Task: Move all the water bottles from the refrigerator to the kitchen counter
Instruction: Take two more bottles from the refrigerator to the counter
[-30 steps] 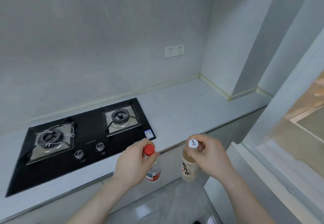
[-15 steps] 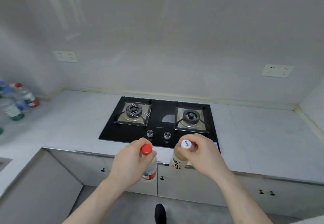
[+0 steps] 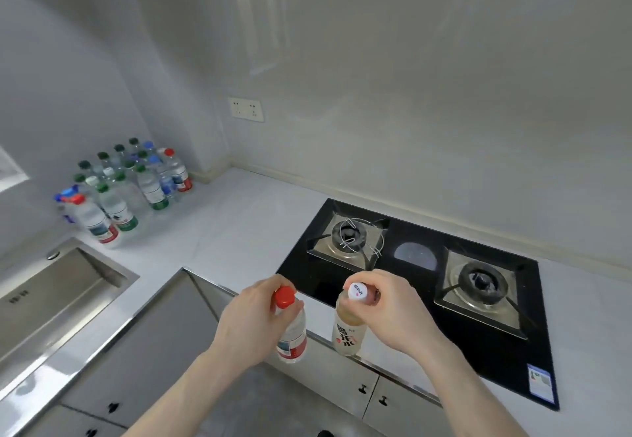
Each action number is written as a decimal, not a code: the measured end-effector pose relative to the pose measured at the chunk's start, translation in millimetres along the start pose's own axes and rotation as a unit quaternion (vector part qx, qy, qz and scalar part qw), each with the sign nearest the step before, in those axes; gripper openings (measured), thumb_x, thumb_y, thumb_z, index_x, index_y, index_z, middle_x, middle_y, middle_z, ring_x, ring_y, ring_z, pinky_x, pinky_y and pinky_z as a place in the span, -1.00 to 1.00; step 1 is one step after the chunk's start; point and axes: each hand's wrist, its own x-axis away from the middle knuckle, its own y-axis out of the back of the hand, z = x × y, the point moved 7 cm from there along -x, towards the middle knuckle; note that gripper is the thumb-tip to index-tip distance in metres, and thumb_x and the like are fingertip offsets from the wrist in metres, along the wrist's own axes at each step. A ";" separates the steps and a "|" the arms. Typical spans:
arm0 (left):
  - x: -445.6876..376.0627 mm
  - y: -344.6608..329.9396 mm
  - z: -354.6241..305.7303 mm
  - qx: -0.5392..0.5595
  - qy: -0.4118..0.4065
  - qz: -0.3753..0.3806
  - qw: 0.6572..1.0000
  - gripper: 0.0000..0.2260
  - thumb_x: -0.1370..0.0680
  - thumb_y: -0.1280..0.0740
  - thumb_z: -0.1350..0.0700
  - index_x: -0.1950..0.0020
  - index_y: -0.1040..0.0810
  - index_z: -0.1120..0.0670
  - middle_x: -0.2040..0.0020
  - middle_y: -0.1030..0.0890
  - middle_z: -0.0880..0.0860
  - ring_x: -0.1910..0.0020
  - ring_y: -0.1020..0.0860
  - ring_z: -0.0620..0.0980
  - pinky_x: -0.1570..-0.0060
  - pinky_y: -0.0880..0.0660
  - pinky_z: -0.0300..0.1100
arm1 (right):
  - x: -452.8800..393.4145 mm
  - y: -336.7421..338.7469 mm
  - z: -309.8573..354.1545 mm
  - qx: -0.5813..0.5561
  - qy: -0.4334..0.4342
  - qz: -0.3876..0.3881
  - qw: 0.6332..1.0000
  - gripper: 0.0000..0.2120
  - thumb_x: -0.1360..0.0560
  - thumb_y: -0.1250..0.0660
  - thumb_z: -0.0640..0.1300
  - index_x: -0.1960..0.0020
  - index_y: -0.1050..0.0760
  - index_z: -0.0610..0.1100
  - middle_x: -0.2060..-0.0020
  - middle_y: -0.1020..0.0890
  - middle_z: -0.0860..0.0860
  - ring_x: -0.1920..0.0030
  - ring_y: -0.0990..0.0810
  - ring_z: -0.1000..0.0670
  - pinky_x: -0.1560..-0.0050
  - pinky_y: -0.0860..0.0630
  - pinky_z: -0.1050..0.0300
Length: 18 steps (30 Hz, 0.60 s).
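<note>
You face a black gas hob (image 3: 427,286) set into a pale L-shaped desk (image 3: 239,228). Behind the hob rises a plain grey wall (image 3: 410,77), with a white socket plate (image 3: 245,109) up to the hob's left. Further left of the hob lies a steel sink (image 3: 51,296). Below the hob run grey cabinet doors (image 3: 342,382) with small dark knobs, above a grey floor (image 3: 266,402).

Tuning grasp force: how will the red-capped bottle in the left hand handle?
Red-capped bottle looks full, so probably heavy for its size. Left hand holds it near the neck, so it may swing. Tall and narrow, likely tippy when set down.
</note>
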 end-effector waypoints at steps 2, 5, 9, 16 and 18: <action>-18.7 10.3 10.5 -0.012 0.013 -0.013 1.000 -0.88 -0.57 -0.34 -0.17 -0.04 -0.48 -0.20 0.12 -0.57 -0.20 0.17 -0.54 -0.11 0.28 -0.35 -0.36 | -26.9 -5.3 5.3 -0.004 0.013 0.014 1.000 -0.84 -0.50 -0.47 0.15 -0.07 -0.61 0.25 0.03 -0.63 0.29 -0.02 -0.63 0.18 -0.01 -0.65 0.19; -43.6 25.2 26.0 -0.022 0.030 -0.027 0.999 -0.88 -0.57 -0.32 -0.19 -0.01 -0.47 -0.20 0.14 -0.59 -0.20 0.16 -0.55 -0.16 0.25 -0.39 -0.30 | -62.4 -10.4 17.3 -0.003 0.031 0.028 0.999 -0.84 -0.51 -0.46 0.13 -0.08 -0.61 0.24 0.01 -0.64 0.29 -0.04 -0.62 0.20 -0.06 -0.65 0.15; -76.3 45.2 45.2 -0.026 0.047 -0.060 0.997 -0.87 -0.57 -0.35 -0.20 -0.01 -0.48 -0.20 0.20 -0.57 -0.19 0.21 -0.54 -0.19 0.30 -0.34 -0.30 | -116.0 -23.5 40.8 0.002 0.056 0.050 0.997 -0.86 -0.47 -0.43 0.15 -0.02 -0.61 0.23 0.06 -0.63 0.24 0.00 -0.60 0.18 -0.08 -0.61 0.05; -89.6 70.3 103.5 0.000 0.117 -0.119 0.986 -0.87 -0.56 -0.37 -0.20 -0.01 -0.47 -0.22 0.22 -0.57 -0.17 0.21 -0.55 -0.19 0.29 -0.38 -0.26 | -184.3 -67.7 82.5 0.016 0.107 0.107 0.988 -0.92 -0.44 -0.45 0.07 0.07 -0.62 0.18 0.14 -0.64 0.21 0.09 -0.61 0.19 0.04 -0.58 0.13; -92.9 79.8 121.4 0.007 0.135 -0.136 0.981 -0.86 -0.56 -0.36 -0.21 -0.02 -0.47 -0.22 0.20 -0.58 -0.17 0.19 -0.54 -0.20 0.27 -0.36 -0.27 | -201.9 -81.8 95.5 0.019 0.120 0.123 0.985 -0.90 -0.42 -0.45 0.10 0.07 -0.61 0.20 0.13 -0.66 0.23 0.08 -0.61 0.20 0.05 -0.59 0.11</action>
